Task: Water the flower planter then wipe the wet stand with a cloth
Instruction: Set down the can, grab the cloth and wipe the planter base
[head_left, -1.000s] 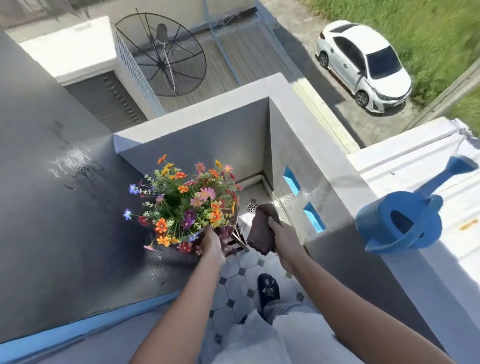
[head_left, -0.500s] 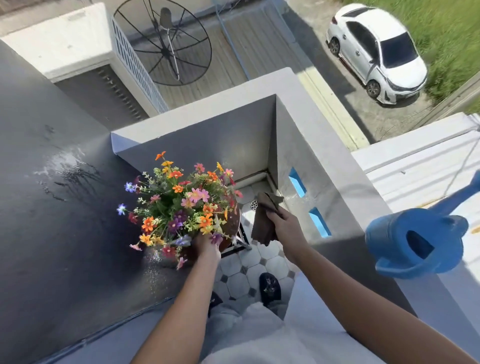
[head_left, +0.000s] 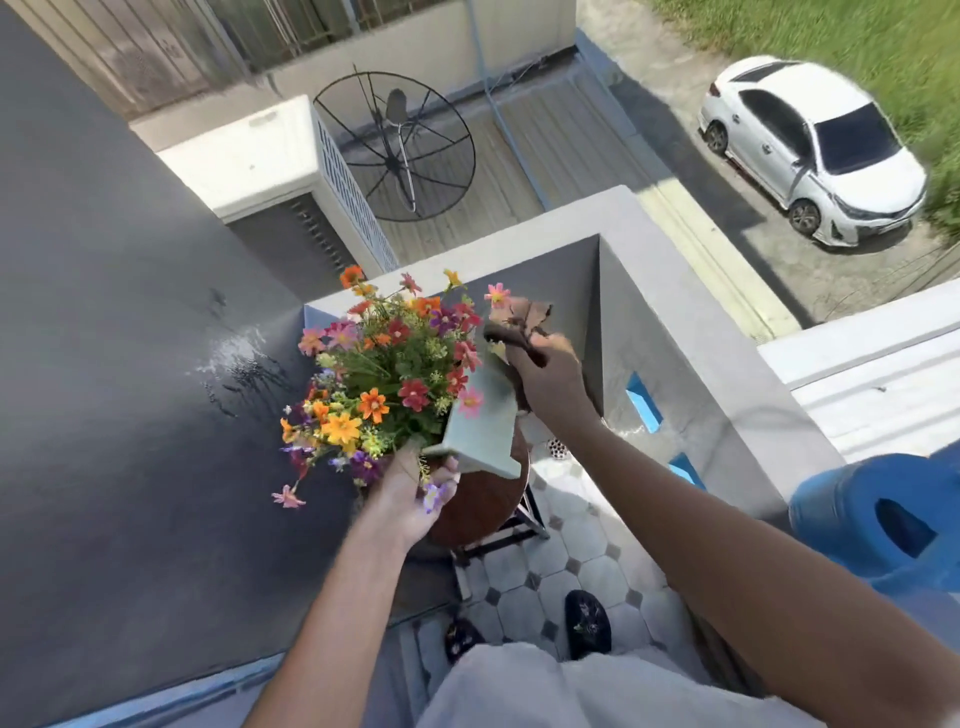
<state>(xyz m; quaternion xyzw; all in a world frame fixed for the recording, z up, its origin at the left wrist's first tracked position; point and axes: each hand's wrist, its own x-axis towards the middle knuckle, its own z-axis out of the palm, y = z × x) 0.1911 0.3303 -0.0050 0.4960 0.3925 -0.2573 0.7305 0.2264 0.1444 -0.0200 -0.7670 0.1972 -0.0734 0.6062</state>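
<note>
Head view shows the left hand (head_left: 415, 493) clamped on the near corner of the planter (head_left: 480, 426), a pale box full of flowers (head_left: 387, 364), which it holds tilted and raised above the stand (head_left: 480, 501). The right hand (head_left: 545, 371) is closed around a brown cloth (head_left: 519, 325), bunched up at the planter's far end, above and beyond the left grip. The stand's round brown top shows just below the left hand's fingers, partly hidden by the planter. A blue can (head_left: 883, 525) sits well to the right of both hands on the ledge (head_left: 727, 374).

Judging by this, watering is done and the wiping step is in hand: the planter is up so the cloth can reach the stand top.

To do it well:

1. Keep the left grip firm and level the planter, since a tilted box with wet soil may spill or slip from 1 corner hold.
2. Bring the cloth down from beyond the planter to under it, onto the brown top, and not through the flowers.
3. Spread the cloth flatter in the palm; a bunched wad will likely smear water, not lift it.
4. Wipe from the far edge toward the left hand, then round the rim.

Whether the top is wet cannot be told here. The wall left of the grip shows splash marks.
</note>
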